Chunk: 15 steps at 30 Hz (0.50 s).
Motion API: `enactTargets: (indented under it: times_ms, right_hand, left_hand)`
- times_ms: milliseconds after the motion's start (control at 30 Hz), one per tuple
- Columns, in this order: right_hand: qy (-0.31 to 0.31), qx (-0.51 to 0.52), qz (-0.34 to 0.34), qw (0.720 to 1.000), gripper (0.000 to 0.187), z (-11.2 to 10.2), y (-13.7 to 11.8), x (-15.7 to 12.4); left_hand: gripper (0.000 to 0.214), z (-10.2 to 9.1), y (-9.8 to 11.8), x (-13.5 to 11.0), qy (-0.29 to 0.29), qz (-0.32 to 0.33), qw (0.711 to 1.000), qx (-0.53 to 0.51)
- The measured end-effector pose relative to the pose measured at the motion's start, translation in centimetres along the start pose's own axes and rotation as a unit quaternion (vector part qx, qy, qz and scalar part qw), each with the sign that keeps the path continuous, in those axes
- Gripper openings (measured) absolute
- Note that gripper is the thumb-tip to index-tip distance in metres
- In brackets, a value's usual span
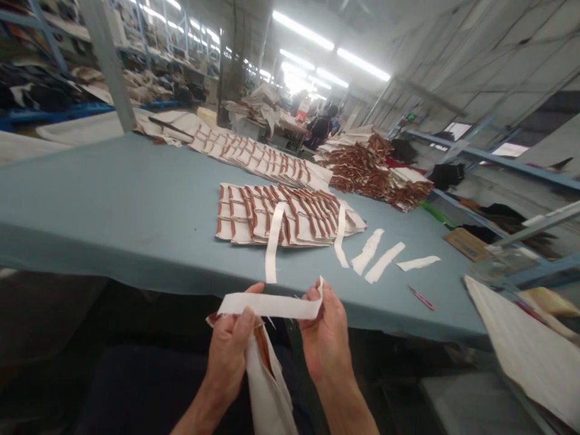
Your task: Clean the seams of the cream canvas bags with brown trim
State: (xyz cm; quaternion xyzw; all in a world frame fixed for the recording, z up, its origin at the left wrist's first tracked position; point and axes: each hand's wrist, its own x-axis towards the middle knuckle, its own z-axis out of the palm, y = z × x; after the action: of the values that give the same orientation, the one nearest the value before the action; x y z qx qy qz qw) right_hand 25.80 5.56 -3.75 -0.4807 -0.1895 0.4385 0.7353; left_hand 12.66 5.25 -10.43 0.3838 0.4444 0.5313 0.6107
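Observation:
A white fabric strip (272, 305) stretches between my two hands, just off the table's near edge. My left hand (231, 338) pinches its left end together with a white and brown fabric piece (267, 386), which hangs down toward my lap. Closed around the strip's right end is my right hand (326, 329), where the end bends upward. On the table beyond lie overlapping fabric pieces with brown edges (290, 217). One white strip (272, 248) drapes over their front, and another strip (341, 241) lies farther right.
The blue-green table (136, 211) carries more loose strips (385, 263) and a pink-handled small tool (422, 298) at right. Behind are a row of fabric pieces (258, 157) and a tall brown-white pile (367, 166). A cardboard box (466, 243) sits by the right shelving. A person (319, 128) is far back.

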Motion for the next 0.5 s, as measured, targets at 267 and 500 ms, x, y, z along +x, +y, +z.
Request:
enactTargets:
  times_ms: [267, 500]
  right_hand:
    - [-0.135, -0.345, 0.113, 0.922, 0.064, -8.6, 4.8, -2.3]
    - [-0.338, -0.440, -0.094, 0.827, 0.036, -4.4, -0.1, -2.8]
  left_hand:
    - [0.059, -3.8, 2.2, -2.6, 0.055, 0.067, 0.983, 0.162]
    - [0.042, -4.1, 5.1, -4.3, 0.004, 0.118, 0.951, 0.285]
